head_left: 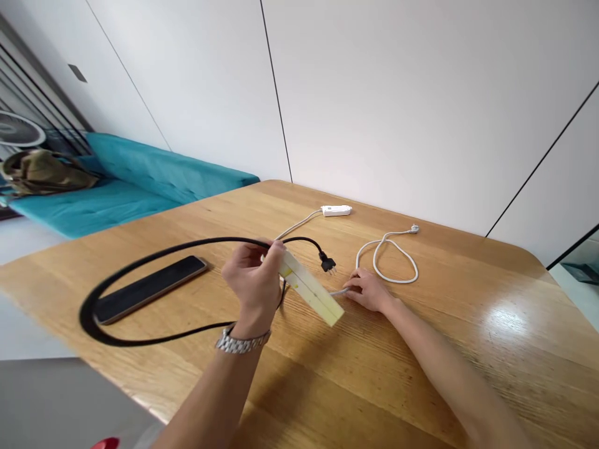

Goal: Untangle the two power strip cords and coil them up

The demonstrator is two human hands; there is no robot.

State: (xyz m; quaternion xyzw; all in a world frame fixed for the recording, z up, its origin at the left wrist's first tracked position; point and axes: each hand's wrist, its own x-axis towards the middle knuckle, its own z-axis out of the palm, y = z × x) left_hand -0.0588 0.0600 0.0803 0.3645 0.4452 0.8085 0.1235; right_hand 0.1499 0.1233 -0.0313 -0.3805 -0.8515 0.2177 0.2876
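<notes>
My left hand, with a metal watch on the wrist, is closed round one end of a pale yellowed power strip held tilted above the wooden table. A black cable loops out to the left and ends in a black plug hanging just beyond the strip. My right hand rests on the table right of the strip, fingers pinched on a white cable that curls into a loop and ends in a small plug.
A dark phone lies flat inside the black loop. A small white adapter with a thin white cord sits near the table's far edge. A teal cushioned bench with a bag stands at the left by the white wall.
</notes>
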